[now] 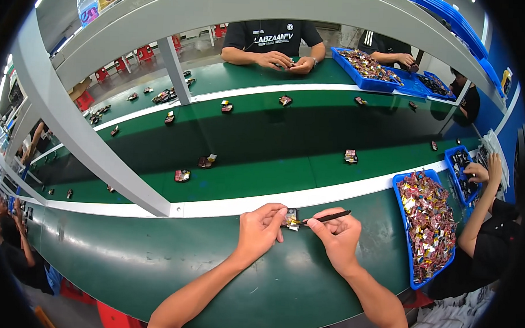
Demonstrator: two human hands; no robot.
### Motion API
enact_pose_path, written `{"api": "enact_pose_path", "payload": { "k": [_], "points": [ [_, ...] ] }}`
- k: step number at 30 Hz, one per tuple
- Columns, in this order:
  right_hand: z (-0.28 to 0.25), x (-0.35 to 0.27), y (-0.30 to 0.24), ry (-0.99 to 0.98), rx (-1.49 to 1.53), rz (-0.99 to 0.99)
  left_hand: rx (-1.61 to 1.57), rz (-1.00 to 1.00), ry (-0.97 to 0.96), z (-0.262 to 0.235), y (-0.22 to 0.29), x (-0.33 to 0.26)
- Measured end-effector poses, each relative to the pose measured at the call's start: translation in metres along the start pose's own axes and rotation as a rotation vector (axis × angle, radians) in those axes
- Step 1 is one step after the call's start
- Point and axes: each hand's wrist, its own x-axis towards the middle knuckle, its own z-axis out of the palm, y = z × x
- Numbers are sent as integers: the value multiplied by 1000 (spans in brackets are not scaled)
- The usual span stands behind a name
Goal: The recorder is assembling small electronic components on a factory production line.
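My left hand (258, 232) is closed on the edge of a small black plastic casing (292, 213), with thumb and fingers at its left side. Inside the casing show a yellow-and-silver part and some dark electronics, too small to make out fully. Pinched in my right hand (339, 239) is a slim pair of black tweezers (333, 216), slanting up to the right. Its tip reaches down to the yellow part in the casing. Both hands are just above the green worktop (212, 266), close to its white far edge.
A blue tray (412, 250) heaped with small red-and-yellow parts stands at my right. Beyond the worktop, a green conveyor belt (285, 165) carries scattered casings (182, 175). A grey frame post (101, 141) slants down at left. Co-workers sit opposite and at right, by another blue tray (463, 177).
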Motion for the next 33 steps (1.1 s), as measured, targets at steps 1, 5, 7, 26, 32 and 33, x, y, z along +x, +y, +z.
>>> {"api": "enact_pose_path", "payload": {
  "k": [1,5,7,26,32,33],
  "points": [
    [1,0,0,10,-47,-13,-3,18,9,-1,-1,-2],
    [3,-2,3,39,-60,-11,-30,45,13,2,-5,-1],
    [7,-3,0,22,-62,-13,-27,55,25,0,-2,-6],
    [7,-4,0,59,-155,49,58,178,-16,3,-3,-8],
    [8,-3,0,50,-48,113,136,278,-25,5,-6,-10],
    [7,-3,-1,52,-2,128,136,277,-25,5,-6,-10]
  ]
}}
